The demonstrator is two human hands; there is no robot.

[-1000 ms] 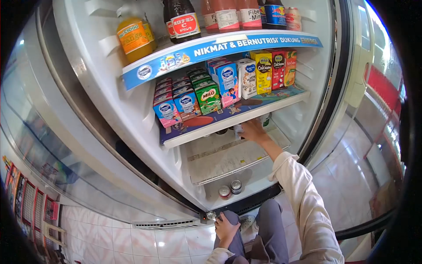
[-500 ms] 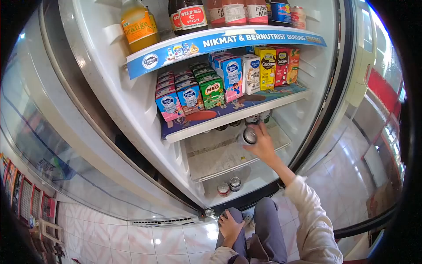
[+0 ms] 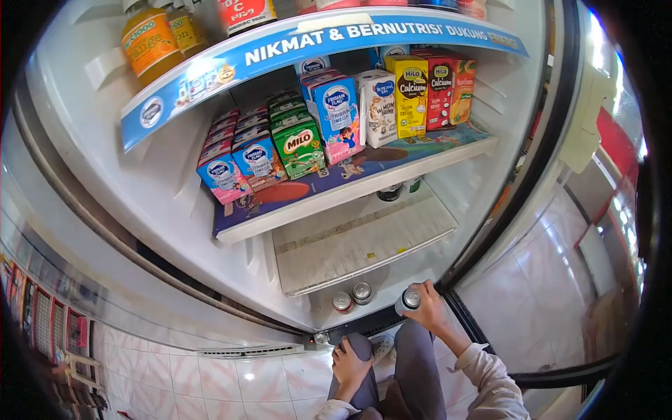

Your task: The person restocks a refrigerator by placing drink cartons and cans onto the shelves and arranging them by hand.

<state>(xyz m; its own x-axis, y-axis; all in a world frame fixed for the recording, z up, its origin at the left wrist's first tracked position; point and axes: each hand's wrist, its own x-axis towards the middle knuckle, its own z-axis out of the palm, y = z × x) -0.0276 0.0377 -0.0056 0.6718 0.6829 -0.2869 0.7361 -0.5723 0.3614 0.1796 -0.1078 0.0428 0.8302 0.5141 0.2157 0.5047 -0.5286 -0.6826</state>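
Note:
I am crouched in front of an open drinks fridge. My right hand (image 3: 428,306) grips a small silver-topped can (image 3: 408,301), held low by the fridge's bottom front edge. Two similar cans (image 3: 352,297) stand on the fridge floor just to its left. My left hand (image 3: 348,366) rests on my knee in grey trousers and holds nothing. Above, the lower wire shelf (image 3: 350,245) is mostly bare, with a couple of cans (image 3: 399,189) at its back.
A middle shelf (image 3: 364,183) carries rows of milk cartons, Milo boxes (image 3: 299,145) and HiLo cartons (image 3: 409,94). Bottles, among them orange ones (image 3: 150,42), stand on the top shelf. The glass door (image 3: 84,280) hangs open at the left. White tiled floor lies below.
My right hand pulled a can out from the back of the lower shelf and brought it down to the fridge's bottom front edge. My view shifted downward. The left hand stayed on my knee.

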